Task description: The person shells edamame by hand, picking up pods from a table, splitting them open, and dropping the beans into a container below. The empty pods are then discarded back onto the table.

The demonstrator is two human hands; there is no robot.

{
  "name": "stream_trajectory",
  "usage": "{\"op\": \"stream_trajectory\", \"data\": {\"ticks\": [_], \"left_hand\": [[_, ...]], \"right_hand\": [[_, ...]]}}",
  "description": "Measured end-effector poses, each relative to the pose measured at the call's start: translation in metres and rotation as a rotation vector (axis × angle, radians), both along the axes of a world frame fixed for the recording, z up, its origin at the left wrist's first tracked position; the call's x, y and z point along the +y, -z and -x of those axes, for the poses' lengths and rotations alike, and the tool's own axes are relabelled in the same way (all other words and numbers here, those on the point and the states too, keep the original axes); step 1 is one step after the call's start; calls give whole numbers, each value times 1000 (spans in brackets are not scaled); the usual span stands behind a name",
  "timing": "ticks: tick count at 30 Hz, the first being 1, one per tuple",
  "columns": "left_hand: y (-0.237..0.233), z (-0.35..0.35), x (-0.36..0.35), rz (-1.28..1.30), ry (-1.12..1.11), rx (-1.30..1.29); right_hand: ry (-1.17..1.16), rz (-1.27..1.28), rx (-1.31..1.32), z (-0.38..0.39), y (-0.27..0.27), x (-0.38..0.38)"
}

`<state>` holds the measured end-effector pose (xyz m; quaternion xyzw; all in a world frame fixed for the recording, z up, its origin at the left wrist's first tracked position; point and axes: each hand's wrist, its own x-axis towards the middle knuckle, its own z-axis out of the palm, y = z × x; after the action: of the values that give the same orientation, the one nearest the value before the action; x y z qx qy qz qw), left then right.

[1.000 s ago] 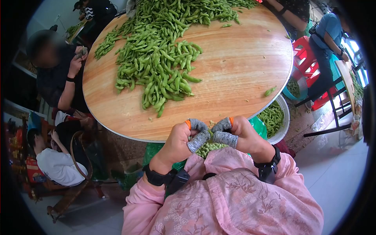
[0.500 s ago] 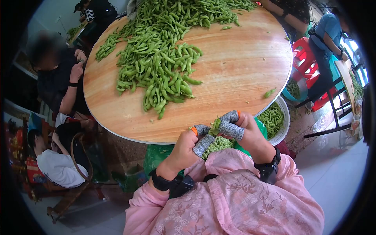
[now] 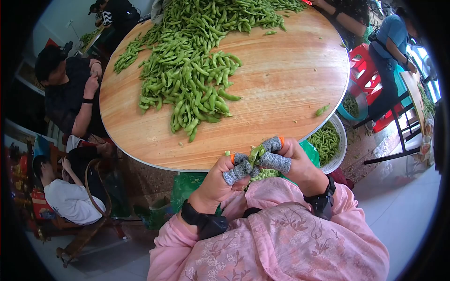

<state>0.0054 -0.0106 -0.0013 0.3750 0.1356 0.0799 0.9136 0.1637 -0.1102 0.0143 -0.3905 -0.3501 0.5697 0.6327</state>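
Observation:
Between my hands, just off the near table edge, is a green soybean pod [image 3: 255,154], partly covered by fingers. My left hand [image 3: 224,174] pinches it from the left, with grey knitted sleeves on thumb and finger and an orange band. From the other side my right hand [image 3: 289,158], in the same grey finger sleeves, grips the pod too. Below them, shelled green beans [image 3: 265,174] show in a green plastic bag [image 3: 186,189], partly hidden by my hands. A long heap of soybean pods [image 3: 187,79] lies on the round wooden table [image 3: 276,93].
A white basket [image 3: 343,147] of pods stands right of my hands under the table edge. A single pod [image 3: 322,110] lies near the right rim. People sit around, one at the left [image 3: 70,93]. Red stools [image 3: 363,70] and a blue tub [image 3: 347,114] stand at right.
Both hands have shifted slightly, the left fingers closing in nearer the right ones around the pod. The shelled beans below are more covered now. The heap on the table is the same.

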Motion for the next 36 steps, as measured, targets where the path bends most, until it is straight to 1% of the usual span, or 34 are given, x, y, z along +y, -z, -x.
{"op": "stream_trajectory", "data": {"ticks": [2, 3, 4, 5, 6, 7, 8, 9, 10, 11, 15, 17, 18, 20, 21, 23, 25, 26, 27, 29, 31, 32, 33, 34, 35, 36], "left_hand": [[2, -2, -2, 22, -2, -29], [1, -3, -3, 21, -3, -29], [-4, -5, -4, -153, -94, 32], [-7, -7, -5, -326, -185, 93], [-9, -9, -7, -327, -184, 93], [-10, -11, -8, -616, -389, 109], [-13, -12, -9, -904, -595, 124], [-19, -11, -10, -906, -594, 124], [-27, -7, -10, -1005, -513, 133], [-33, -5, -11, -1102, -431, 143], [-35, -16, -7, -1151, -405, 165], [-24, -15, 1, -1060, -353, 208], [-23, -16, 1, -1058, -353, 209], [-23, -18, 2, -785, -322, 114], [-23, -17, 4, -785, -322, 114], [-25, -12, 7, -947, -225, 191], [-30, -11, 5, -964, -217, 218], [-32, -11, 5, -982, -207, 242], [-31, -12, 5, -983, -208, 241], [-26, -13, 5, -903, -313, 226], [-18, -11, 5, -862, -350, 252], [-15, -9, 4, -821, -386, 280], [-13, -6, 3, -820, -384, 281], [-12, -2, 1, -831, -305, 254], [-11, -1, 1, -843, -226, 227], [-13, -3, -2, -842, -227, 229]], "right_hand": [[9, -13, 8, 0, 1, 0], [49, -4, -52, 0, 0, 1], [88, 5, -112, 0, 0, 1], [88, 4, -111, 0, -1, 0], [145, 45, -187, 0, -1, 0], [203, 84, -263, 0, -2, 0], [204, 82, -263, 0, -2, 0], [202, 72, -343, 1, -2, 0], [199, 64, -423, 2, -1, 0], [196, 64, -422, 4, -4, 1], [126, -44, -543, 7, -13, 2], [102, -70, -593, 3, -15, 1], [68, -51, -608, 2, -16, -1], [32, -34, -623, 0, -17, -2], [25, -26, -653, 0, -16, -2], [17, -19, -683, 0, -13, -2], [56, -117, -784, 2, -11, -1], [56, -118, -785, 2, -11, -1], [75, -89, -738, 3, -12, -2], [92, -60, -691, 4, -9, -3], [134, 67, -407, 2, -2, -2], [136, 69, -406, 0, -2, -2], [141, 109, -328, -1, -1, -2], [145, 149, -249, -2, -1, -1], [144, 149, -249, -3, -3, -1], [149, 160, -213, -2, -6, -1]]}}
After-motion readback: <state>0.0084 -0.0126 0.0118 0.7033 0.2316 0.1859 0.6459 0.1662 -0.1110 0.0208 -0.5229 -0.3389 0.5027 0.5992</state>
